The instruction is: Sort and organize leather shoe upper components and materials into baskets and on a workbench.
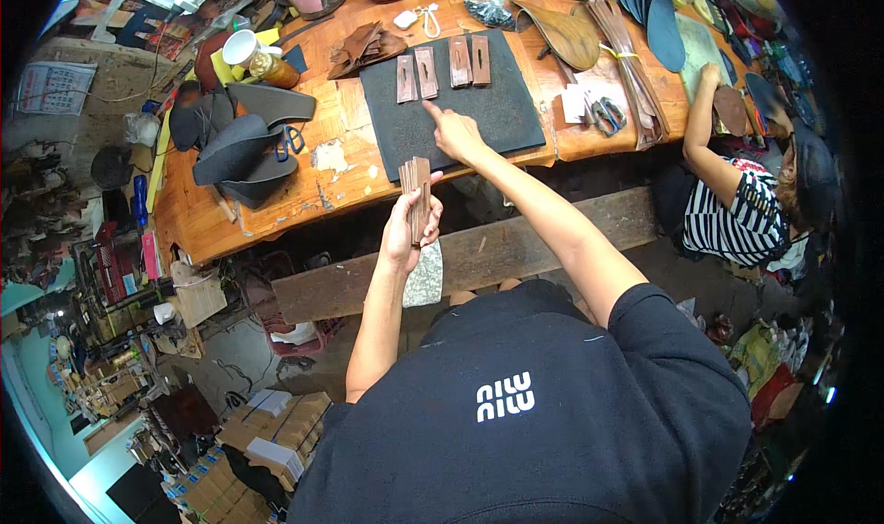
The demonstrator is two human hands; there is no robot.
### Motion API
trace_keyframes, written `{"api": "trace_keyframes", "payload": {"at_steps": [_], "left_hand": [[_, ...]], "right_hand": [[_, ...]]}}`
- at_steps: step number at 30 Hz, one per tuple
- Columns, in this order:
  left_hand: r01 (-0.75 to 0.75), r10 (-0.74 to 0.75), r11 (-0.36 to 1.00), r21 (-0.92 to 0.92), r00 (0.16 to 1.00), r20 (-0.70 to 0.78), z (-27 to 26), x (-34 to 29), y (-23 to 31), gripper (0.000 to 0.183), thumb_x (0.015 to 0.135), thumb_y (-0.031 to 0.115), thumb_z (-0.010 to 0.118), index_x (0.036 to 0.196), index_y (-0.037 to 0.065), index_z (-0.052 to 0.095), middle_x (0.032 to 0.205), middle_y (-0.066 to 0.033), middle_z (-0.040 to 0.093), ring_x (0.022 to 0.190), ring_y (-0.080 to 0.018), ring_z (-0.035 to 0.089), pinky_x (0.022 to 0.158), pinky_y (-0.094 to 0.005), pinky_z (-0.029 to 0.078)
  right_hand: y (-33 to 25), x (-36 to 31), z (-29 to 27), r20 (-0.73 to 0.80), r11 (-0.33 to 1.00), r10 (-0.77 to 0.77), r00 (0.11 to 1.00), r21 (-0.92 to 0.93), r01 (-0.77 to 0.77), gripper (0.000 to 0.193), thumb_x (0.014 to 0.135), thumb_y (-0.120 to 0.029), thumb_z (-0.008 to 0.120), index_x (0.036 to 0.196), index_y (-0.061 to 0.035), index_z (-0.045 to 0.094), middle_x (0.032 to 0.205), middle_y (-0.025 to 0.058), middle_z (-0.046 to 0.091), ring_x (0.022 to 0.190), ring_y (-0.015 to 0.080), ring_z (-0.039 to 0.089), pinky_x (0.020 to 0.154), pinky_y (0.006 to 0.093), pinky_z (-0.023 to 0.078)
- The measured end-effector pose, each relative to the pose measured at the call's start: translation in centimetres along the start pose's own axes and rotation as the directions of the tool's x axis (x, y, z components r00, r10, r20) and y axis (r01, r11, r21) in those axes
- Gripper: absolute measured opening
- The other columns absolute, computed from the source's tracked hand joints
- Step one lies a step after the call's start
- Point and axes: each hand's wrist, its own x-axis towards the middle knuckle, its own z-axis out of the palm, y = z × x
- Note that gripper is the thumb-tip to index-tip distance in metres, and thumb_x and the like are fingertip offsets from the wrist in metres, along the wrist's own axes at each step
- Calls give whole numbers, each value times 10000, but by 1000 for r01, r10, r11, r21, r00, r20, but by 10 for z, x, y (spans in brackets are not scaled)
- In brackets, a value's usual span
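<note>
My left hand (pixel 405 232) is closed around a stack of brown, slotted leather strips (pixel 417 188), held upright at the near edge of a black mat (pixel 479 123). Over the mat, my right hand (pixel 456 134) has its index finger stretched out and nothing visible in its grasp. That fingertip is just below a pale brown slotted strip (pixel 425 73); I cannot tell whether they touch. Beside it on the left lies a similar strip (pixel 406 79). Farther right on the mat are two darker piles of slotted strips (pixel 459 62), close together.
The wooden table (pixel 341 169) holds grey curved sheets (pixel 244 151) and blue-handled scissors (pixel 291 141) on the left. Brown leather scraps (pixel 366 49) lie behind the mat. To the right are more scissors (pixel 609 117) and tied long strips (pixel 631 73). Another person (pixel 737 202) works at far right.
</note>
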Motion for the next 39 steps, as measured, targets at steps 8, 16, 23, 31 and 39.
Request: {"api": "trace_keyframes", "payload": {"at_steps": [8,16,23,31,39], "left_hand": [[-6,6,1000,-6,999,-35,-15,-2,-1,536,1041,327,440,1467,1,435,814,-36,579,542,-74,467,425,-202,378],[-12,14,998,59,999,-35,5,5,7,483,1011,290,590,1422,56,493,832,-3,581,615,-58,536,471,-208,431],[-18,20,997,78,1000,-24,12,10,11,470,998,265,629,1410,76,504,841,15,574,630,-62,556,498,-219,461],[-65,64,997,46,998,11,23,12,9,475,976,224,671,1402,82,514,847,22,584,633,-62,575,506,-217,471],[-114,119,984,138,992,-29,43,-2,19,315,984,228,665,1251,93,569,835,22,604,625,-58,567,515,-214,452]], "right_hand": [[18,-6,-15,-64,996,52,997,-70,-57,489,873,-125,528,1351,-42,588,848,232,722,822,403,720,735,524,558],[54,-14,-29,-102,984,167,981,-51,-173,484,889,-135,524,1367,-94,590,863,246,716,843,411,716,760,522,560],[81,-25,-41,-49,942,278,959,-183,-282,496,914,-146,490,1401,-137,579,922,241,722,868,411,715,797,519,557],[63,-40,-62,-114,903,212,971,403,-149,366,908,-180,653,1265,-97,667,830,128,735,696,229,716,595,370,554],[-48,-101,-142,118,201,61,991,971,-128,294,911,-170,763,1172,-54,696,802,-4,693,629,26,615,523,171,473]]}}
